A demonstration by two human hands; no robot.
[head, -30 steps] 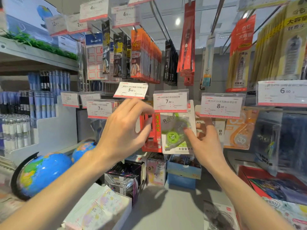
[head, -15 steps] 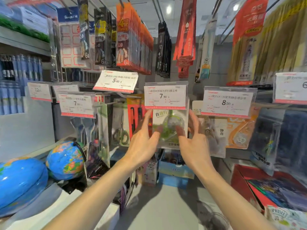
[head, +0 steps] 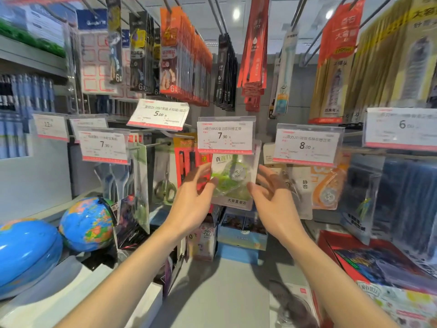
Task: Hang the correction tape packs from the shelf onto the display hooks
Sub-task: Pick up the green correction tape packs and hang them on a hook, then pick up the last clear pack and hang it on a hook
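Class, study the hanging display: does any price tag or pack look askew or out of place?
Yes. The 5.00 price tag tilts down to the right, while the 7.90 tag and 8.00 tag hang level. The green correction tape pack also hangs slightly tilted.

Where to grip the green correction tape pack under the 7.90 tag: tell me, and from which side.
Pinch the green correction tape pack by its flat side edges, from the front, low down. It hangs upright facing you, the 7.90 price tag covers its top, and the bulging blister fills its middle. The left hand and right hand already flank those edges.
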